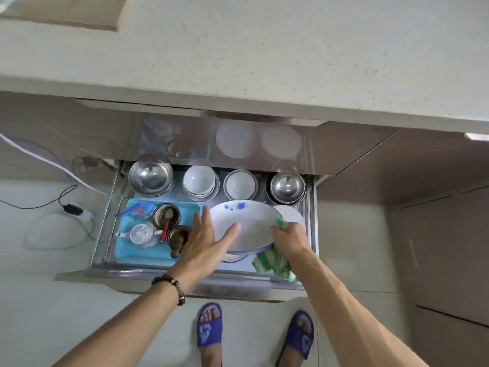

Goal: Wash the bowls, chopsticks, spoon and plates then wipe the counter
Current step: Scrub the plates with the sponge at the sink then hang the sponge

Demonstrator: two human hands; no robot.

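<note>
Hands tilt a glossy oval plate (pixel 243 223): left hand (pixel 203 242) flat-fingered, right hand (pixel 289 238) clutching a green-striped cloth (pixel 270 262).

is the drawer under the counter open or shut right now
Open. The drawer is pulled out past the counter, showing bowls along its back row.

A blue tray (pixel 127 243) holds a glass teapot (pixel 141 234) and two brown cups (pixel 166 215); blue slippers (pixel 209 324) stand on the floor.
</note>
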